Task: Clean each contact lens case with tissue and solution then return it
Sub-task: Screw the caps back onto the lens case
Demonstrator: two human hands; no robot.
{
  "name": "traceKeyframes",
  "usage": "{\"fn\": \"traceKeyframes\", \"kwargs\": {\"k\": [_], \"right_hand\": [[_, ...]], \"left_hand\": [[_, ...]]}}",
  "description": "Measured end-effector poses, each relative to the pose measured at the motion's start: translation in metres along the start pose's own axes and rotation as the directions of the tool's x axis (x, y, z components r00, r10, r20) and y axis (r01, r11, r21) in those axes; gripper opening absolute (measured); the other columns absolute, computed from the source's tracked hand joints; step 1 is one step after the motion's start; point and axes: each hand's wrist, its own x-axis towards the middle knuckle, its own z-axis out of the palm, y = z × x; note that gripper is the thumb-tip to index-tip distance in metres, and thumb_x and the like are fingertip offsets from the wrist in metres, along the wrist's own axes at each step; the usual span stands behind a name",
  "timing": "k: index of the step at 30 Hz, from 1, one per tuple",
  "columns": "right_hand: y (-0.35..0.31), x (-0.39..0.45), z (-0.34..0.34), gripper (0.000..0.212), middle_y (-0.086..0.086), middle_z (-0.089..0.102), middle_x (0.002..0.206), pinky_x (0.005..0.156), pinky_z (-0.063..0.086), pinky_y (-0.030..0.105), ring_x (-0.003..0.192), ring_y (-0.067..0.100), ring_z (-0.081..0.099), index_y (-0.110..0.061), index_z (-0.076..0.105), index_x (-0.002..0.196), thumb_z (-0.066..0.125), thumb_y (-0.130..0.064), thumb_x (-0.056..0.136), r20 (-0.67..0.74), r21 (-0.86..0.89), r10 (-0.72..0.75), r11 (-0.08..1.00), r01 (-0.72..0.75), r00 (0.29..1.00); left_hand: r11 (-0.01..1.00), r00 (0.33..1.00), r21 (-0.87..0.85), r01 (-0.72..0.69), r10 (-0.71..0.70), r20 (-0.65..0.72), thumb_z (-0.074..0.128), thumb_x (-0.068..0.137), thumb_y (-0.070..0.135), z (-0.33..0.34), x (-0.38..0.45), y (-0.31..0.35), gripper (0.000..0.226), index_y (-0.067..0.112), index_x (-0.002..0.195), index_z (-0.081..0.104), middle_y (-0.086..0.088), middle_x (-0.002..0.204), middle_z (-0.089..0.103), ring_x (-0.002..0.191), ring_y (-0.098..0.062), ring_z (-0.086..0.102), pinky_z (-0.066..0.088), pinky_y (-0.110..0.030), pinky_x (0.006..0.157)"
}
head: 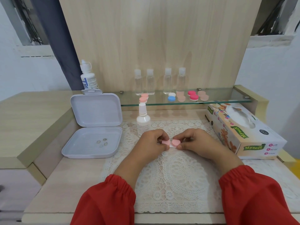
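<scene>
Both hands meet over the lace mat (170, 176) and hold 1 contact lens case (171, 143) w/ pink caps between them. Left hand (151, 143) pinches the left cap, right hand (194, 142) pinches the right cap; fingers are closed narrow on it. Just behind the left hand stands a white solution bottle (143, 122). To the right of the right hand lies the tissue box (243, 132). Left of the left hand is an open white box (95, 125) w/ small lenses inside. Farther behind the hands, on a glass shelf (227, 99), are 5 other cases and 4 clear bottles (159, 82).
</scene>
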Motion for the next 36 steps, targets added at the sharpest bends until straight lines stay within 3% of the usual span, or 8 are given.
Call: {"fn": "traceKeyframes", "kwargs": {"k": [5,10,18,23,26,30,33,36], "right_hand": [[0.0,-0.001,0.001,0.026,-0.01,0.063,0.089,0.07,0.04,0.014,0.08,0.005,0.054,-0.028,0.075,0.097,0.081,-0.017,0.075,-0.03,-0.027,-0.006,1.0,0.005,1.0],[0.001,0.001,0.002,0.042,-0.014,0.061,0.094,0.076,0.04,0.015,0.076,0.002,0.051,-0.039,0.065,0.11,0.081,-0.023,0.076,0.031,-0.061,-0.035,0.997,0.037,0.999],[-0.004,0.002,0.011,0.019,-0.013,0.061,0.09,0.075,0.042,0.02,0.08,0.002,0.054,-0.032,0.074,0.09,0.081,-0.026,0.074,-0.063,-0.066,-0.023,0.998,0.018,0.998],[-0.003,-0.001,0.003,0.032,-0.013,0.064,0.093,0.071,0.041,0.012,0.08,0.001,0.056,-0.029,0.072,0.105,0.081,-0.023,0.075,-0.008,-0.033,0.005,0.999,-0.005,1.0],[0.0,-0.002,0.001,0.025,-0.009,0.068,0.096,0.075,0.046,0.015,0.086,0.008,0.062,-0.034,0.074,0.1,0.078,-0.022,0.079,-0.014,-0.017,0.005,1.0,-0.005,1.0],[-0.002,-0.004,0.003,0.021,-0.012,0.067,0.086,0.068,0.045,0.011,0.073,-0.002,0.056,-0.034,0.074,0.093,0.078,-0.02,0.077,-0.045,-0.005,-0.005,1.0,0.005,0.999],[-0.004,-0.005,0.002,0.018,-0.013,0.063,0.08,0.063,0.042,0.007,0.066,-0.005,0.053,-0.031,0.072,0.087,0.077,-0.019,0.076,-0.084,0.012,-0.03,0.999,0.031,0.996],[-0.005,-0.005,0.005,0.014,-0.012,0.059,0.092,0.071,0.041,0.015,0.081,0.003,0.053,-0.033,0.067,0.084,0.076,-0.025,0.077,-0.176,-0.032,-0.059,0.998,0.054,0.983]], "left_hand": [[1.0,1.0,0.007,0.003,-0.003,0.001,0.076,0.075,0.006,0.0,0.001,-0.001,0.023,0.023,0.086,0.066,0.001,0.092,0.065,0.075,-0.001,0.055,0.041,-0.003,0.06],[1.0,1.0,0.002,0.003,-0.003,0.004,0.076,0.075,0.006,0.0,0.0,-0.001,0.023,0.023,0.086,0.066,0.006,0.088,0.063,0.074,0.002,0.054,0.04,-0.003,0.061],[1.0,1.0,0.003,0.005,-0.005,-0.005,0.077,0.072,0.006,0.0,0.0,0.001,0.024,0.023,0.084,0.066,0.009,0.085,0.063,0.073,0.003,0.054,0.041,-0.003,0.062],[1.0,1.0,0.007,0.021,-0.021,-0.005,0.077,0.074,0.007,-0.001,0.0,0.0,0.025,0.025,0.084,0.065,0.004,0.09,0.065,0.074,0.0,0.055,0.043,-0.005,0.059],[0.999,0.999,0.008,0.038,-0.038,0.008,0.077,0.074,0.007,-0.003,-0.001,-0.001,0.028,0.025,0.091,0.064,0.001,0.095,0.065,0.075,-0.001,0.055,0.043,-0.005,0.061],[0.999,0.999,-0.027,0.039,-0.038,0.03,0.079,0.073,0.008,-0.011,-0.003,-0.002,0.04,0.026,0.104,0.063,0.003,0.1,0.065,0.081,0.0,0.059,0.046,-0.005,0.07],[0.999,0.999,-0.001,0.039,-0.039,-0.002,0.075,0.077,0.008,-0.02,-0.004,-0.004,0.026,0.025,0.094,0.066,0.006,0.088,0.066,0.068,0.007,0.058,0.049,-0.009,0.068],[0.991,0.996,0.107,0.085,-0.083,-0.022,0.069,0.083,0.014,-0.033,-0.007,-0.01,0.011,0.023,0.077,0.068,0.006,0.067,0.067,0.057,0.001,0.058,0.053,-0.026,0.067]]}}
